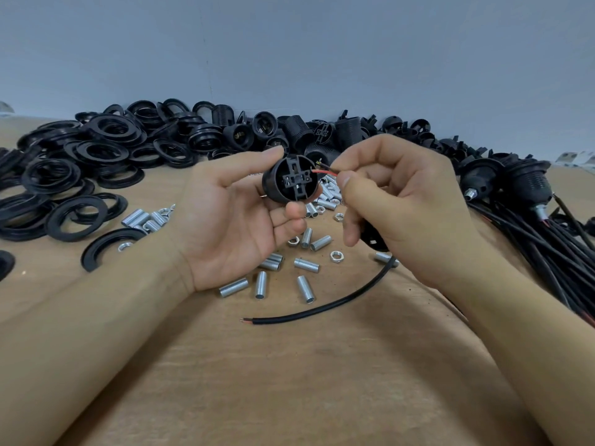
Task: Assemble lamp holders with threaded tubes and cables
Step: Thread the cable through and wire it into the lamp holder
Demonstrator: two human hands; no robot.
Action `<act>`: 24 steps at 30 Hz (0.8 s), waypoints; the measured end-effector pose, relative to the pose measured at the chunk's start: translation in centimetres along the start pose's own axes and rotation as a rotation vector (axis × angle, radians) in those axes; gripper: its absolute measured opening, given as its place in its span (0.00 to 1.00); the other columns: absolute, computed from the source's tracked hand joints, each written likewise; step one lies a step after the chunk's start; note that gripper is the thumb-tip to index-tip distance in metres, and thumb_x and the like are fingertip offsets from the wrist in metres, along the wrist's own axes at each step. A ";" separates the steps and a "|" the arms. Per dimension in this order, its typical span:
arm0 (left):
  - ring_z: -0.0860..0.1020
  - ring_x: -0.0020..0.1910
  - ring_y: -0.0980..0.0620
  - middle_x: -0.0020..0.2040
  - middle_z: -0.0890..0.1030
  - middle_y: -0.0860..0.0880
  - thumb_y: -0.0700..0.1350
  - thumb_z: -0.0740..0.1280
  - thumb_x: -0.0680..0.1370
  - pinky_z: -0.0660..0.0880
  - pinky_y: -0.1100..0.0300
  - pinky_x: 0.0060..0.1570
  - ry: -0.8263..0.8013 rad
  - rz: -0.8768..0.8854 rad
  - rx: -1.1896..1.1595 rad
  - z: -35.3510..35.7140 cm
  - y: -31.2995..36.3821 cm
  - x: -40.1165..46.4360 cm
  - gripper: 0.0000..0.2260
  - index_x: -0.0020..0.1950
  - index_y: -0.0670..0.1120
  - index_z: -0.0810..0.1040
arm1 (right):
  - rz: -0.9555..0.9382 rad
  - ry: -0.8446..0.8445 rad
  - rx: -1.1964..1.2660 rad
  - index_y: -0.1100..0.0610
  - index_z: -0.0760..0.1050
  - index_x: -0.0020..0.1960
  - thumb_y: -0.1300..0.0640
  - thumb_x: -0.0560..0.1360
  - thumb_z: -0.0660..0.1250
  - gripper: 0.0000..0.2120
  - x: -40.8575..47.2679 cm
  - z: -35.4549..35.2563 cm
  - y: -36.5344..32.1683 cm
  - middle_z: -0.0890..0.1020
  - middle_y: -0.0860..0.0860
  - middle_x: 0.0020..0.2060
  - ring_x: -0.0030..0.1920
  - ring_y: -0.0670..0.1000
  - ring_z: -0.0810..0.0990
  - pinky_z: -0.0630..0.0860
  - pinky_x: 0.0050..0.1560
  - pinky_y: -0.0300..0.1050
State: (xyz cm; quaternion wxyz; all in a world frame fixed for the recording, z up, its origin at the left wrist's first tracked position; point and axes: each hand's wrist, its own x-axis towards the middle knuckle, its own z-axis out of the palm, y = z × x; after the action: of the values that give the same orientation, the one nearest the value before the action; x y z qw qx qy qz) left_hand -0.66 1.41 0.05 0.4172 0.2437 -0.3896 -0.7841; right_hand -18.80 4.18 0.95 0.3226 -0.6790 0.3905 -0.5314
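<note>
nearest us, the black cable (325,309) trails its loose stripped end across the cardboard-brown table (289,381). our left hand (235,217) grips the black lamp holder (291,180) by its rim, terminals facing us; our right hand (396,207) pinches the cable's red wire (323,171) at a terminal. the holder looks light and rigid, the wire thin and bendy, best pinched close to its tip. loose threaded tubes (283,278) scatter underneath; open room lies near us.
</note>
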 end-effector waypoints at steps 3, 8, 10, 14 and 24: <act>0.74 0.31 0.53 0.45 0.77 0.44 0.49 0.63 0.76 0.76 0.62 0.34 0.003 -0.006 0.009 0.0 0.0 0.0 0.15 0.55 0.38 0.76 | -0.023 0.001 -0.063 0.54 0.75 0.42 0.62 0.76 0.68 0.05 0.0 0.0 -0.1 0.74 0.49 0.20 0.20 0.51 0.72 0.67 0.26 0.34; 0.74 0.31 0.53 0.49 0.75 0.43 0.49 0.64 0.76 0.77 0.62 0.34 0.008 -0.018 0.021 0.1 -0.1 0.1 0.16 0.55 0.38 0.77 | -0.041 0.022 -0.108 0.55 0.78 0.41 0.63 0.76 0.68 0.06 0.0 -0.2 -0.2 0.72 0.48 0.18 0.20 0.46 0.71 0.67 0.29 0.28; 0.75 0.31 0.53 0.45 0.76 0.45 0.49 0.65 0.76 0.77 0.62 0.34 0.007 -0.021 0.026 0.1 -0.1 0.1 0.15 0.53 0.39 0.77 | -0.049 0.023 -0.140 0.57 0.79 0.41 0.63 0.76 0.68 0.06 -0.1 -0.1 -0.3 0.71 0.52 0.18 0.19 0.44 0.71 0.67 0.28 0.27; 0.75 0.31 0.53 0.40 0.77 0.47 0.50 0.65 0.75 0.77 0.62 0.34 0.006 -0.025 0.044 0.2 -0.3 0.2 0.13 0.52 0.40 0.77 | -0.055 0.033 -0.214 0.59 0.79 0.42 0.63 0.76 0.68 0.05 -0.3 0.2 -0.4 0.73 0.60 0.21 0.18 0.43 0.69 0.65 0.27 0.26; 0.75 0.31 0.53 0.45 0.74 0.45 0.50 0.65 0.75 0.77 0.62 0.34 -0.005 -0.023 0.032 0.2 -0.3 0.2 0.19 0.61 0.40 0.74 | -0.002 0.019 -0.060 0.56 0.74 0.43 0.62 0.78 0.63 0.06 -0.2 0.1 -0.3 0.73 0.50 0.23 0.24 0.48 0.73 0.71 0.29 0.35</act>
State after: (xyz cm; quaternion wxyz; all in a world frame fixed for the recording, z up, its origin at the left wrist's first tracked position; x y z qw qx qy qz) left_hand -1.07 1.45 -0.05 0.4034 0.2528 -0.4004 -0.7830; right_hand -18.62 4.53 1.09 0.2978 -0.6836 0.4087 -0.5263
